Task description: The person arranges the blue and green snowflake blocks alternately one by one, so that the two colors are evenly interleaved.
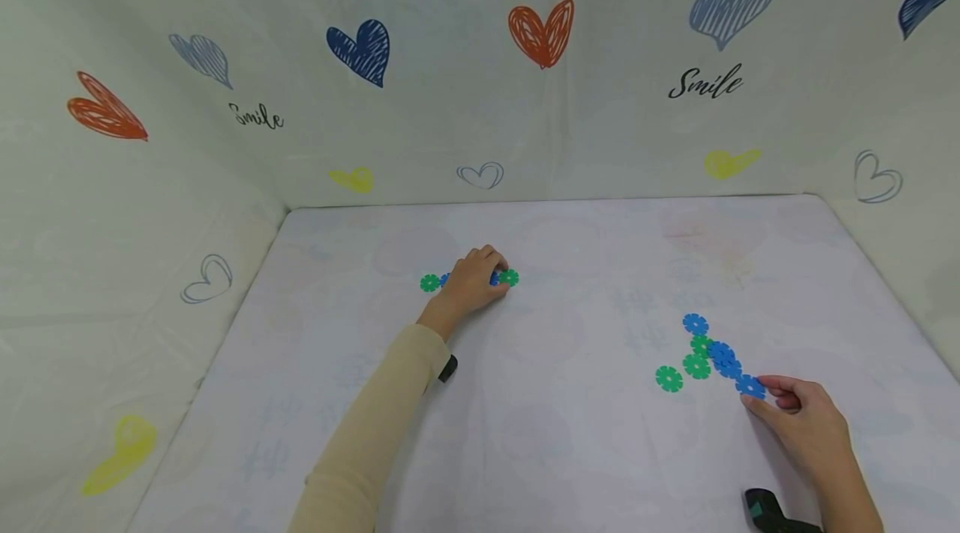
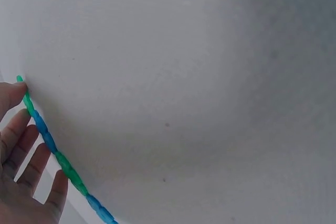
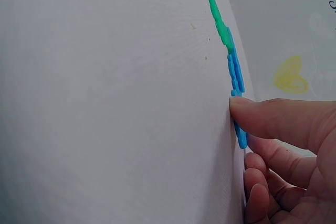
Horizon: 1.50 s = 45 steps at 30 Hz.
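Note:
On the far middle of the table, a chain of green and blue notched discs [image 1: 430, 283] runs under my left hand [image 1: 472, 281]. In the left wrist view the thumb and fingers of that hand [image 2: 26, 156] grip the joined chain [image 2: 71, 172] along its edge. At the right, my right hand [image 1: 813, 424] pinches a blue disc [image 1: 750, 386] between thumb and index finger. That disc lies at the near end of a group of blue discs [image 1: 722, 354] and green discs [image 1: 697, 365]. The right wrist view shows the thumb of my right hand [image 3: 289, 150] on the blue disc [image 3: 241, 137].
A separate green disc [image 1: 669, 379] lies left of the right-hand group, and a blue disc [image 1: 695, 324] is at its far end. A black object [image 1: 776, 514] shows near the right forearm. A pale curtain with printed hearts [image 1: 542, 32] stands behind the white table [image 1: 570, 450].

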Available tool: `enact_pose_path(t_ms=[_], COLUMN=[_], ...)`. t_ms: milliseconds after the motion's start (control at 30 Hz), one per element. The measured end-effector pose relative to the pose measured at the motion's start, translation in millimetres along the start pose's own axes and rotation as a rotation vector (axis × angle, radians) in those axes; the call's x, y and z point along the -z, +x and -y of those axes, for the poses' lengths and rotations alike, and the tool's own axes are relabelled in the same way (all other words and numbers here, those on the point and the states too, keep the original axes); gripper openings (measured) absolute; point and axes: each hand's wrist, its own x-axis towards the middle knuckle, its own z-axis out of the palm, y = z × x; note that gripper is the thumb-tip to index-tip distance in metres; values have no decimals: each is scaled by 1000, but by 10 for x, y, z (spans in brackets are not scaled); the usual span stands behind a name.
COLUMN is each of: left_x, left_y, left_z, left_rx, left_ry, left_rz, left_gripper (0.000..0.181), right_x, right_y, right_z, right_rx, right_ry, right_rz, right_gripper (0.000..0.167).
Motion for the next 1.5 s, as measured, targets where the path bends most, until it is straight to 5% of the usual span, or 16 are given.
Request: enact_pose_path(t_ms=[1167, 1300, 1500], left_x=[32, 41, 46], left_y=[5, -6, -9], left_z=[-56, -56, -57], left_rx=[3, -9, -8], left_ry=[27, 29, 41], left_rz=[37, 26, 37], left_gripper=[30, 30, 30], right_x=[67, 66, -186], right_y=[-188, -194, 21], right_z=[189, 291, 335], right_rx=[75, 145, 399], right_ry=[31, 90, 186], right_rz=[-34, -19, -25], right_gripper=[53, 55, 53])
